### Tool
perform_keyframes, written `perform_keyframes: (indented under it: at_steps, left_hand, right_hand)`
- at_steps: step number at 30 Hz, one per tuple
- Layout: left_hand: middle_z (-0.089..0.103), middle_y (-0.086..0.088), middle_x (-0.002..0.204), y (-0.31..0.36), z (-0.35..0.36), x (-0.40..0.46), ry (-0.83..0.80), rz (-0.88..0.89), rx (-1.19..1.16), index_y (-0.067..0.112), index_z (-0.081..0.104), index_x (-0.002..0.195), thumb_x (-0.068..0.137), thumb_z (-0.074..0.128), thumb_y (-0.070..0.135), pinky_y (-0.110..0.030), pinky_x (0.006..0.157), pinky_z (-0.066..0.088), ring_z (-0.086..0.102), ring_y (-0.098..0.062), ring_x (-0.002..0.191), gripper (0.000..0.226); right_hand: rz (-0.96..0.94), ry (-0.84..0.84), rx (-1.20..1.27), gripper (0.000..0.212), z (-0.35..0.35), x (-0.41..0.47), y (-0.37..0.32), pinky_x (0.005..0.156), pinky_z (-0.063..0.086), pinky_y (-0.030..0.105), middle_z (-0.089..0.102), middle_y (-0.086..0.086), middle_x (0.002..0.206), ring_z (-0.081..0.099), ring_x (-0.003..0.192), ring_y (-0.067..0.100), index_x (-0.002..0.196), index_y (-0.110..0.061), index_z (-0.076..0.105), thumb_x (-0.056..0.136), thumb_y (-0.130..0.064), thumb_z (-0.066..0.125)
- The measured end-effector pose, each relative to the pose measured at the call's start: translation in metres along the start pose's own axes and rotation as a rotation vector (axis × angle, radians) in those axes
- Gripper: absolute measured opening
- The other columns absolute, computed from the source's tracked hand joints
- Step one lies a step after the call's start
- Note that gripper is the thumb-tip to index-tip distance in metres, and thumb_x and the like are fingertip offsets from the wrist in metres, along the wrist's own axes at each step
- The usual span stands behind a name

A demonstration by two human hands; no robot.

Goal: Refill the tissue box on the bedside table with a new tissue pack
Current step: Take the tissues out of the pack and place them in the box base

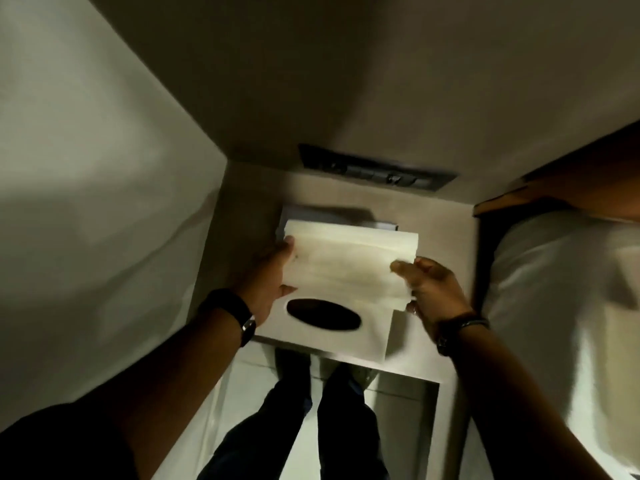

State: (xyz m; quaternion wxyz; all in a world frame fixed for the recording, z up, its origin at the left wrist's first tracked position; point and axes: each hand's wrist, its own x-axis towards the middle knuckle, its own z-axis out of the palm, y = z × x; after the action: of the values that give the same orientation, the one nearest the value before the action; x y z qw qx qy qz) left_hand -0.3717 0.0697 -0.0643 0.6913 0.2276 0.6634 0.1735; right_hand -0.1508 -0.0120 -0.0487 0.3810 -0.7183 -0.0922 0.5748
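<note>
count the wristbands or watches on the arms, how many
2. A black watch sits on the left wrist, beside the tissue box lid. A dark band circles the right wrist, near the bed edge. Upper arms are out of view, so more could be hidden.

Dark switch panel [377, 172] on wall, white bedding [554, 289] at right

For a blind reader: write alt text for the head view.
Both hands hold a white tissue stack by its ends, left hand and right hand, above a bedside table. A tissue box cover with a dark oval slot lies just below it.
</note>
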Motion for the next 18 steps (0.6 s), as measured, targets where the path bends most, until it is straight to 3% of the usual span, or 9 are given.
perform_keyframes:
  at_steps: [3, 8, 10, 12, 14, 18]
  left_hand:
    - [0.068, 0.0, 0.113, -0.015, -0.001, 0.028, 0.031, 0.024, -0.024, 0.03, 0.064, 0.101, 0.092, 0.055, 0.044, -0.047, 0.093, 0.051, 0.062, -0.023, 0.109, 0.018]
    - [0.065, -0.007, 0.119, -0.01, 0.001, 0.06, 0.114, 0.12, 0.1, 0.027, 0.064, 0.107, 0.092, 0.053, 0.047, -0.051, 0.099, 0.047, 0.06, -0.028, 0.112, 0.027]
    - [0.064, -0.009, 0.12, -0.005, 0.003, 0.073, 0.152, 0.147, 0.197, 0.022, 0.064, 0.112, 0.092, 0.051, 0.049, -0.051, 0.1, 0.046, 0.059, -0.03, 0.112, 0.036]
    - [0.066, -0.007, 0.111, -0.002, 0.006, 0.084, 0.165, 0.156, 0.267, 0.023, 0.065, 0.103, 0.094, 0.049, 0.049, -0.045, 0.093, 0.05, 0.061, -0.028, 0.104, 0.032]
    - [0.064, -0.002, 0.092, -0.004, 0.007, 0.094, 0.197, 0.156, 0.343, 0.025, 0.064, 0.094, 0.096, 0.046, 0.047, -0.034, 0.074, 0.05, 0.059, -0.021, 0.085, 0.029]
    - [0.057, 0.001, 0.078, -0.013, 0.004, 0.105, 0.244, 0.137, 0.426, 0.022, 0.064, 0.1, 0.097, 0.046, 0.043, -0.027, 0.062, 0.043, 0.053, -0.016, 0.071, 0.028]
  right_hand:
    - [-0.069, -0.011, -0.036, 0.019, 0.005, 0.025, 0.02, 0.043, 0.044, 0.016, 0.072, -0.004, 0.064, 0.062, 0.049, 0.008, 0.07, -0.019, 0.073, 0.087, -0.014, 0.067]
    - [-0.152, 0.043, -0.097, 0.007, 0.014, 0.062, 0.029, 0.049, 0.046, 0.017, 0.073, -0.01, 0.074, 0.065, 0.061, 0.003, 0.089, -0.02, 0.071, 0.09, -0.018, 0.065]
    - [-0.168, 0.079, -0.146, 0.007, 0.019, 0.078, 0.029, 0.06, 0.051, 0.025, 0.071, -0.01, 0.08, 0.066, 0.071, 0.008, 0.091, -0.022, 0.071, 0.09, -0.02, 0.065]
    - [-0.179, 0.105, -0.183, 0.012, 0.025, 0.09, 0.032, 0.073, 0.055, 0.033, 0.069, -0.01, 0.085, 0.064, 0.076, 0.01, 0.1, -0.018, 0.071, 0.091, -0.02, 0.063]
    - [-0.176, 0.129, -0.233, 0.021, 0.029, 0.099, 0.038, 0.079, 0.056, 0.04, 0.067, -0.008, 0.088, 0.061, 0.076, 0.012, 0.109, -0.013, 0.069, 0.092, -0.021, 0.061]
    - [-0.178, 0.184, -0.327, 0.025, 0.037, 0.11, 0.049, 0.094, 0.052, 0.045, 0.069, 0.004, 0.106, 0.063, 0.099, 0.025, 0.115, -0.012, 0.068, 0.092, -0.02, 0.06]
